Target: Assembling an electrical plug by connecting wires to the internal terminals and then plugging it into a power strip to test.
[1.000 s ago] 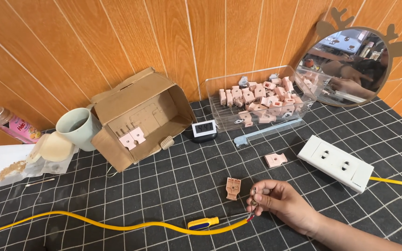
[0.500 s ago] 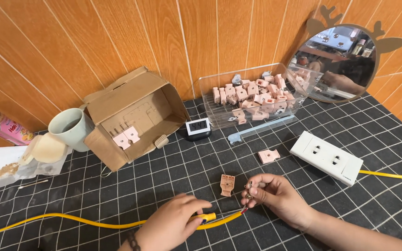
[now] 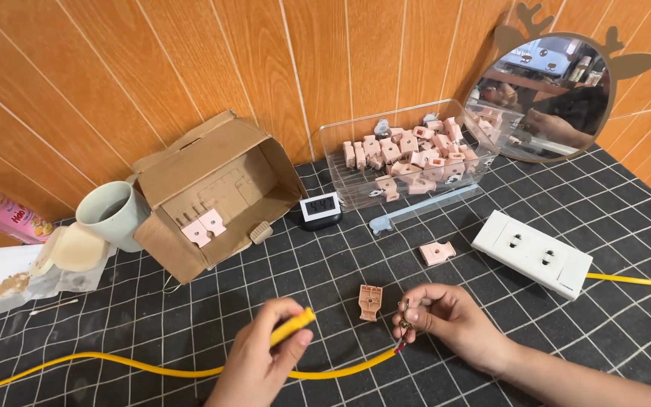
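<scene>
My left hand (image 3: 265,358) grips a small yellow-handled tool (image 3: 292,325) above a black gridded mat (image 3: 190,316). A yellow cable (image 3: 152,369) runs from the left edge to my right hand (image 3: 442,320). The fingers of that hand pinch the cable's stripped end with a small metal piece (image 3: 402,318). Just left of the right hand, a pink plastic part (image 3: 370,301) lies on the mat. Another pink part (image 3: 437,252) rests farther back.
A white double socket block (image 3: 533,252) with its own yellow cable lies at the right. Behind stand a clear bin of pink parts (image 3: 408,154), a small digital display (image 3: 319,207), an open cardboard box (image 3: 212,196), a pale mug (image 3: 111,215) and a round mirror (image 3: 551,94).
My left hand came in from below and lifted the yellow-handled tool off the mat. My right hand stayed on the cable end. The view shifted slightly.
</scene>
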